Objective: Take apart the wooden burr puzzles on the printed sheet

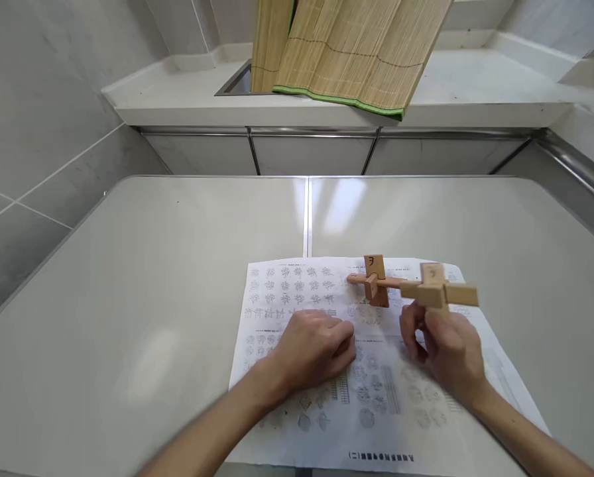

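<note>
Printed sheet (376, 397) nearest me. L hand (314, 351) curled, palm-down on it. R hand (443, 348) pinches cross-shaped wooden puzzle (439, 291); second puzzle assy (375, 281) at its 10 o'clock, dowel axis 3–9, R nearer.

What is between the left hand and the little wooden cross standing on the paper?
Nothing visible. The left hand rests closed on the instruction sheet, and only bare printed paper lies between it and the standing wooden cross. The right hand holds another wooden cross piece off to the side.
</note>
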Tool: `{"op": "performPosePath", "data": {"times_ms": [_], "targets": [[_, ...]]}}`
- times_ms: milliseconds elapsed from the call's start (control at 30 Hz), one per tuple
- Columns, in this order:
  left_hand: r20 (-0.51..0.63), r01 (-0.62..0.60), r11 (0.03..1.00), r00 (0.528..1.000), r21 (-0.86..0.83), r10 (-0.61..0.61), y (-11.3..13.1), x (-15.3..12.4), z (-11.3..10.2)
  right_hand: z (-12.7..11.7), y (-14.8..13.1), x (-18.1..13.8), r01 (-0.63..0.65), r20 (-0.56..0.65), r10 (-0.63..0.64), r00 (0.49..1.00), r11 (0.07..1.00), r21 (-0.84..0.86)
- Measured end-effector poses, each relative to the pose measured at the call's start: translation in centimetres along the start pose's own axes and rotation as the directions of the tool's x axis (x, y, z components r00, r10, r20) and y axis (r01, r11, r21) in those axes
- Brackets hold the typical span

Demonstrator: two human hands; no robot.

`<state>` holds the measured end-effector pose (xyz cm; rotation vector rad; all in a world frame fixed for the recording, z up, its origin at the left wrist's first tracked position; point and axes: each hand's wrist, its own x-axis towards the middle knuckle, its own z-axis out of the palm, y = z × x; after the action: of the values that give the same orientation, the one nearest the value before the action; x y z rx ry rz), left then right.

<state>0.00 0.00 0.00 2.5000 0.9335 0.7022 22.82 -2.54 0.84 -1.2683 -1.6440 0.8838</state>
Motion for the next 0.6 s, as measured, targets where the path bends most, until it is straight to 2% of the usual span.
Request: {"op": "performPosePath", "data": {"times_ms": [67,133,233,300,367,467,600], "targets": [[0.002,0.071,0.990,0.997,-0.123,-0.071,0.2,0.0,-0.5,0.3,-0.4,-0.3,0.100,0.031,-0.100,0.995,0.995,-0.008],[0.045,0.172,0.930,0.985,-0.324,-0.167,0.4,0.1,-1.2,0.6,-0.9,-0.2,0.252,0.069,-0.248,0.966,0.966,-0.060],[0.122,0.253,0.739,0.966,-0.625,-0.228,0.6,0.2,-2.3,0.9,-1.7,0.0,0.391,0.125,-0.378,0.917,0.915,-0.100],[0.138,0.249,0.634,0.966,-0.732,-0.220,0.6,0.3,-2.6,1.1,-1.9,0.2,0.424,0.192,-0.404,0.894,0.902,-0.079],[0.146,0.229,0.587,0.972,-0.776,-0.187,0.4,0.4,-2.7,1.3,-2.0,0.2,0.431,0.276,-0.406,0.871,0.902,-0.034],[0.159,0.207,0.578,0.978,-0.789,-0.133,0.0,0.7,-2.6,1.6,-1.9,-0.2,0.387,0.414,-0.365,0.834,0.922,0.032],[0.142,0.190,0.530,0.981,-0.827,-0.131,-0.1,0.8,-2.6,1.6,-1.8,-0.5,0.181,0.538,-0.222,0.813,0.975,0.128]]}}
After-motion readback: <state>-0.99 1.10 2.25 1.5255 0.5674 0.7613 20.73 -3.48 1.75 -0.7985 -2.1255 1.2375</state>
